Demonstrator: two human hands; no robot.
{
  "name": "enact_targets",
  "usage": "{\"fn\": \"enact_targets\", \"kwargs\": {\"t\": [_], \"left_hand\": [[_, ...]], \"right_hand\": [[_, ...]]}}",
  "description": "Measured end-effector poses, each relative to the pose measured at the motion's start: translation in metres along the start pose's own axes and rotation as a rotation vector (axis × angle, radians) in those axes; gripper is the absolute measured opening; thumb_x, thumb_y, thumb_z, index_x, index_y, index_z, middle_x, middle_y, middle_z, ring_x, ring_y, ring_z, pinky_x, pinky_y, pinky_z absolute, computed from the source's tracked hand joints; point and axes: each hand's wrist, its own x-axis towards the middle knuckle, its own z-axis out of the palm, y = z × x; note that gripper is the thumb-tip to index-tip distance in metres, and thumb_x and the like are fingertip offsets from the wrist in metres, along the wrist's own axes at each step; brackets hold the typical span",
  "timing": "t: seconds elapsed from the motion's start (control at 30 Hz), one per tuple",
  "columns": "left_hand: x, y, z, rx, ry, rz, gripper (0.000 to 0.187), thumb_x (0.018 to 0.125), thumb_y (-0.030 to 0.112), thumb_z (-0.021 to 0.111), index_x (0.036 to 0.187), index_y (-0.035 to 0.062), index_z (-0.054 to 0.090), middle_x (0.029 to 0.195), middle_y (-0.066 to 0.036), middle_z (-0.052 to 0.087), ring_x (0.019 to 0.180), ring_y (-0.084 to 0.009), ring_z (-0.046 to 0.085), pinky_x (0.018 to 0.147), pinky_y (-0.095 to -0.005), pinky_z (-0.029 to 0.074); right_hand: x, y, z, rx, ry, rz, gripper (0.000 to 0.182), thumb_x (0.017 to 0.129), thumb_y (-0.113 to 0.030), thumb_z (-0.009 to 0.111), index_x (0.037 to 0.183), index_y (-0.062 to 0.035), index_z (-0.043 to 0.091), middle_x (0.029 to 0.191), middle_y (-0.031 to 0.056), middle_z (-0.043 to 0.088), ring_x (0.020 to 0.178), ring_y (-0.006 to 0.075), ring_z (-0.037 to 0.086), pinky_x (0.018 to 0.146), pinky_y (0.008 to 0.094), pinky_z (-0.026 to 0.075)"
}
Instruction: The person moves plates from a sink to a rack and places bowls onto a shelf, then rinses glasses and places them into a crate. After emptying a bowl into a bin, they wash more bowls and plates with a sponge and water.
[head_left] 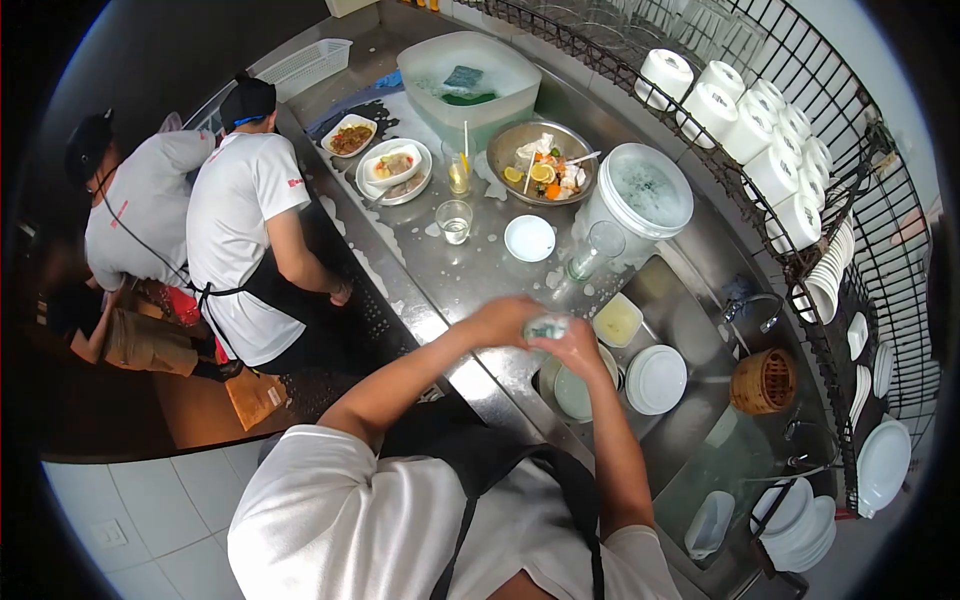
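Holding a soapy glass point(546, 326) over the sink point(690, 330), so suds drip in. Left hand point(500, 320) grips its base, right hand point(578, 345) wraps the rim. Plates point(655, 380) lie below; two people work along the desk point(470, 270).

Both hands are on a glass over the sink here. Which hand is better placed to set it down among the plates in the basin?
Probably the right hand. It sits directly above the stacked plates in the sink, on the basin side of the glass. The left hand is on the counter side, farther from them.
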Motion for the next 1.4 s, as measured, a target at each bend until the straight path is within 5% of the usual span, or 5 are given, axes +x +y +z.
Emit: {"fn": "enact_targets", "kwargs": {"t": [0.17, 0.27, 0.8, 1.1, 1.4], "left_hand": [[-0.037, -0.062, -0.041, 0.092, 0.798, -0.892, 0.08, 0.067, 0.02, 0.089, 0.135, 0.0047, 0.051, 0.113, -0.017, 0.066, 0.105, -0.0374, 0.064, 0.093, -0.0444, 0.052], [-0.022, -0.12, -0.04, 0.309, 1.026, -0.709, 0.088, 0.067, 0.024, 0.091, 0.139, 0.0031, 0.045, 0.116, -0.016, 0.066, 0.108, -0.0369, 0.064, 0.096, -0.0437, 0.05], [-0.042, -0.042, -0.007, -1.744, 0.162, -1.098, 0.072, 0.089, 0.06, 0.065, 0.135, 0.0072, 0.048, 0.1, -0.02, 0.067, 0.088, -0.0309, 0.07, 0.078, -0.0397, 0.059], [0.004, 0.055, 0.004, -1.562, -0.666, -0.681, 0.052, 0.095, 0.049, 0.063, 0.128, 0.0089, 0.058, 0.106, -0.016, 0.07, 0.071, -0.0198, 0.066, 0.053, -0.0288, 0.051], [0.015, 0.08, -0.007, 0.043, -0.1, -0.208, 0.079, 0.069, 0.042, 0.083, 0.132, 0.0013, 0.057, 0.115, -0.026, 0.067, 0.103, -0.0426, 0.066, 0.09, -0.0438, 0.053]], "right_hand": [[0.058, -0.016, 0.003, -0.853, -0.005, -0.085, 0.033, 0.073, -0.034, 0.083, 0.081, -0.0029, 0.076, 0.085, 0.0159, 0.073, 0.083, 0.0328, 0.071, 0.074, 0.0439, 0.056], [0.087, -0.011, 0.006, -1.007, 0.044, -0.111, 0.031, 0.074, -0.032, 0.083, 0.082, -0.0031, 0.075, 0.088, 0.0159, 0.073, 0.085, 0.0313, 0.071, 0.075, 0.0429, 0.056], [-0.091, -0.015, 0.016, 0.965, 0.63, 0.388, 0.035, 0.091, -0.014, 0.072, 0.12, 0.0026, 0.062, 0.118, 0.0112, 0.063, 0.109, 0.0177, 0.06, 0.096, 0.0308, 0.047], [-0.064, -0.025, 0.001, 0.31, 0.395, 0.102, 0.038, 0.1, -0.033, 0.06, 0.094, 0.0023, 0.073, 0.095, 0.009, 0.071, 0.091, 0.0166, 0.066, 0.083, 0.0319, 0.051], [-0.005, -0.021, 0.007, 0.577, 0.232, 0.15, 0.052, 0.096, -0.046, 0.063, 0.102, 0.0049, 0.071, 0.1, 0.0111, 0.07, 0.102, 0.017, 0.062, 0.09, 0.0324, 0.047]]}}
